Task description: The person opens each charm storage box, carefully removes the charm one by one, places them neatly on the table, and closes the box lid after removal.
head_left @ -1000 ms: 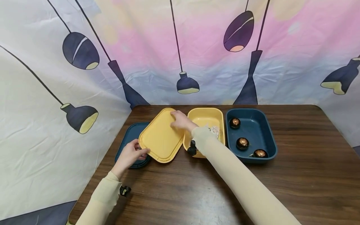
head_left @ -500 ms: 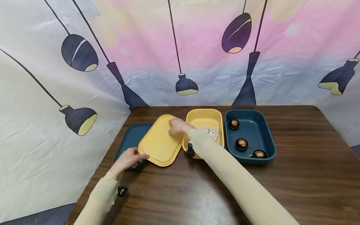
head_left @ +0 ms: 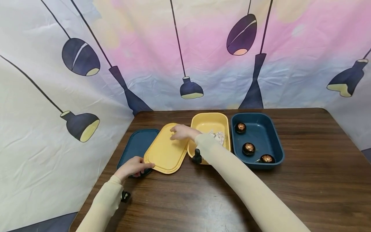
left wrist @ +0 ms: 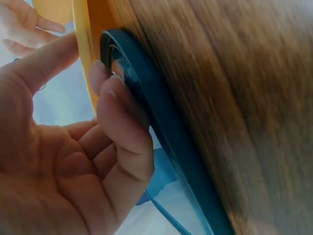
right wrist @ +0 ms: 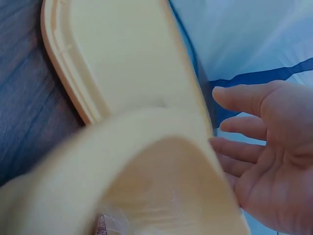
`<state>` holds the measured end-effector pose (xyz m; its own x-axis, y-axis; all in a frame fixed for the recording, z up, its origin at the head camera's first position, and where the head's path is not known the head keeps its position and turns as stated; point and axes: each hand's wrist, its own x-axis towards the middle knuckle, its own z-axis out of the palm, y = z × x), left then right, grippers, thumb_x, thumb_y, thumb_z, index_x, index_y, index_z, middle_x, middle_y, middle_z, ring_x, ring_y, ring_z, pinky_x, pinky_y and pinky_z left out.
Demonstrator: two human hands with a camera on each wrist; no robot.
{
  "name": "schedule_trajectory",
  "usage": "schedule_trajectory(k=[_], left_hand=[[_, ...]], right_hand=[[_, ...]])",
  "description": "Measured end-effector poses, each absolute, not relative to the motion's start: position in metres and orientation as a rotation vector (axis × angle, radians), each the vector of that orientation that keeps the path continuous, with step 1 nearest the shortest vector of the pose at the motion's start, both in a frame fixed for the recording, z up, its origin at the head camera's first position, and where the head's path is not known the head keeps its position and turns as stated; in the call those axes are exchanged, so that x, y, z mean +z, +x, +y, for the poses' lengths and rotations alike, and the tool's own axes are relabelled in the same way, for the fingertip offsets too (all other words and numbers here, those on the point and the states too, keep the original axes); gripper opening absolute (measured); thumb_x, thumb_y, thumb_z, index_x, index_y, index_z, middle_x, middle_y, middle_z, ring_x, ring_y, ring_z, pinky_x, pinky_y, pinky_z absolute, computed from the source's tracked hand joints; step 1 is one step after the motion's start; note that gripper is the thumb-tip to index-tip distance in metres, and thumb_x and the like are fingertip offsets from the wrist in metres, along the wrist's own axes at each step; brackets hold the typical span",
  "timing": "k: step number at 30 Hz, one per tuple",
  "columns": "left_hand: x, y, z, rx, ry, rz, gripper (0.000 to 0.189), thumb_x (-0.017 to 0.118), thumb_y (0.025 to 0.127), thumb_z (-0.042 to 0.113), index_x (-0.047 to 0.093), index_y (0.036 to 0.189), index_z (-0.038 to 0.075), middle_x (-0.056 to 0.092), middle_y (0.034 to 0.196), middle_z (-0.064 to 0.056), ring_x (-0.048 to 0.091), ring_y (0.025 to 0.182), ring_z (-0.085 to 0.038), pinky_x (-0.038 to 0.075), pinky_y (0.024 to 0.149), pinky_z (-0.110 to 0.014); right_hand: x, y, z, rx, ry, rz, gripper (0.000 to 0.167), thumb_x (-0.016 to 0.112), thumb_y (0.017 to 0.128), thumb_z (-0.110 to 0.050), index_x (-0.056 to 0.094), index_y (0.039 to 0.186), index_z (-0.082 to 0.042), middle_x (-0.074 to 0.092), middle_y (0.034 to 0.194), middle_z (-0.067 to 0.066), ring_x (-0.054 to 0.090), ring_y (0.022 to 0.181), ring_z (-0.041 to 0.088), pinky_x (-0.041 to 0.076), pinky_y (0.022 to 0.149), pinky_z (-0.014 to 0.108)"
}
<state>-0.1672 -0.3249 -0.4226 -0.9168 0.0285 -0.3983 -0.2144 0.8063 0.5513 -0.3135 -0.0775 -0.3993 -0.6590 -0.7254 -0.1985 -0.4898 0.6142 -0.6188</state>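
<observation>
A yellow lid [head_left: 165, 153] lies partly over a dark blue lid [head_left: 139, 141] at the table's left. My left hand [head_left: 134, 166] pinches the yellow lid's near-left corner. In the left wrist view its thumb touches the yellow rim and its curled fingers are by the edge of the blue lid [left wrist: 161, 112]. Reaching over the yellow box [head_left: 210, 118], my right hand [head_left: 184, 132] is above the yellow lid's far-right edge. The right wrist view shows the right fingers [right wrist: 242, 98] loosely extended, with nothing held. Small white wrapped pieces [head_left: 218, 137] are in the yellow box, partly hidden by the right sleeve.
A dark blue box [head_left: 268, 138] stands right of the yellow one. It holds three round black-and-copper things, such as the middle one [head_left: 248, 148]. A printed cloth [head_left: 217, 64] hangs behind the brown wooden table [head_left: 313, 167].
The yellow lid has lowered and moved slightly toward the near side. The left hand moved down with its corner. My right hand's fingers have come away from the lid's far edge.
</observation>
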Motion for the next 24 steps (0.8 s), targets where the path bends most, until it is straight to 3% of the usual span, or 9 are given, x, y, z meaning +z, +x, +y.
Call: schedule_trajectory(k=[6, 13, 24], left_hand=[[-0.424, -0.171, -0.326, 0.780, -0.125, 2.615, 0.047, 0.071, 0.092, 0.045, 0.051, 0.063, 0.013, 0.053, 0.060, -0.003, 0.053, 0.055, -0.017, 0.048, 0.052, -0.030], [-0.410, -0.181, -0.327, 0.612, -0.046, 2.683, 0.049, 0.070, 0.093, 0.045, 0.052, 0.061, 0.013, 0.048, 0.055, 0.000, 0.042, 0.047, -0.013, 0.039, 0.049, -0.029], [-0.362, -0.199, -0.307, 0.495, 0.092, 2.940, 0.036, 0.065, 0.098, 0.041, 0.065, 0.090, 0.006, 0.059, 0.075, -0.006, 0.052, 0.064, -0.021, 0.041, 0.058, -0.035]], right_hand=[[-0.391, -0.315, -0.065, -0.823, -0.994, 2.370, 0.056, 0.057, 0.104, -0.026, 0.042, 0.153, -0.002, 0.047, 0.152, 0.014, 0.043, 0.141, 0.028, 0.035, 0.115, 0.038], [-0.370, -0.323, -0.039, -0.930, -0.990, 2.379, 0.054, 0.056, 0.105, -0.024, 0.043, 0.153, -0.003, 0.047, 0.152, 0.016, 0.046, 0.139, 0.028, 0.039, 0.111, 0.038], [-0.342, -0.333, 0.015, -0.952, -0.988, 2.478, 0.053, 0.055, 0.105, -0.025, 0.043, 0.153, -0.006, 0.050, 0.150, 0.013, 0.050, 0.135, 0.029, 0.040, 0.110, 0.041]])
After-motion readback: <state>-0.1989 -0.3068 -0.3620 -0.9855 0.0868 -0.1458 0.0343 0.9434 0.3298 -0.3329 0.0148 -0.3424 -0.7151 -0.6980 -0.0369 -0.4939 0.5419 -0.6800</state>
